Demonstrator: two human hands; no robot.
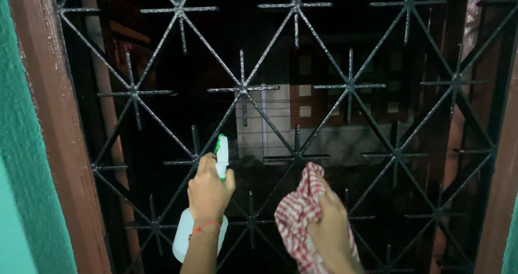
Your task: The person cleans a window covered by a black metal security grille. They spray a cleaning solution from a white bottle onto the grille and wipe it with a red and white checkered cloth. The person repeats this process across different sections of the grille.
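Head view, night, facing a window. Left hand (209,190) is wrapped around the neck of a white spray bottle (186,233), fingers curled shut about it, index finger up at the trigger; the white-and-green nozzle (221,152) sticks out above the fist and points toward the window. The bottle body hangs below the hand, in front of the wrist, which carries a thin red thread (208,226). Right hand (329,220) is closed on a red-and-white checked cloth (297,214); the fabric is bunched in the grip, rising above the knuckles and draping down to the left of the hand. Cloth is held up against, or just in front of, the black metal grille (350,85); contact cannot be told for certain. The two hands are near each other at about the same height, bottle to the left, cloth to the right, with a gap of grille between them. The grille shows crossing diagonal bars with star-shaped joints. A reddish-brown wooden frame (54,123) borders the window, and a teal wall (21,187) lies at far left. Beyond the bars, a dim building front is visible.
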